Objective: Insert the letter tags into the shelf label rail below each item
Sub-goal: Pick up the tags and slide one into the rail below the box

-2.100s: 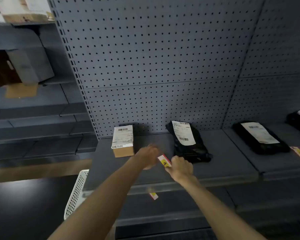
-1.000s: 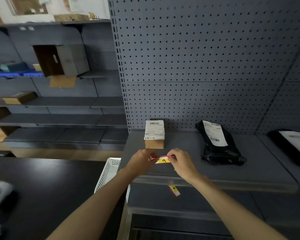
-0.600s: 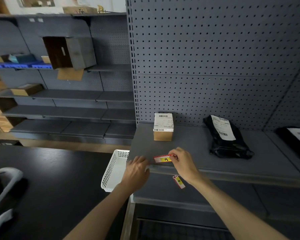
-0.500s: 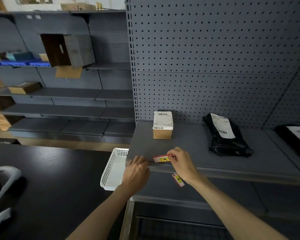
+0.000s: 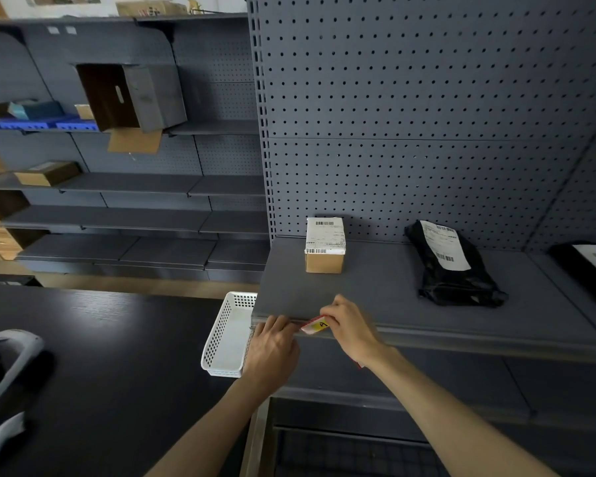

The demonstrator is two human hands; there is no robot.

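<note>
My right hand (image 5: 350, 330) pinches a red and yellow letter tag (image 5: 315, 326) marked "A" against the clear label rail (image 5: 461, 337) on the front edge of the grey shelf, below a small cardboard box (image 5: 324, 245) with a white shipping label. My left hand (image 5: 272, 346) presses its fingertips on the rail just left of the tag. A black parcel bag (image 5: 451, 266) lies on the shelf further right. Another red tag is mostly hidden behind my right wrist.
A white perforated basket (image 5: 226, 339) sits at the edge of a black table (image 5: 100, 373), left of the shelf. A second black parcel (image 5: 589, 266) lies at the far right. Grey pegboard backs the shelf. Shelving with boxes stands at the left.
My right hand has lowered the tag from above the shelf down to the rail's front edge. My left hand let go of the tag and dropped onto the rail beside it.
</note>
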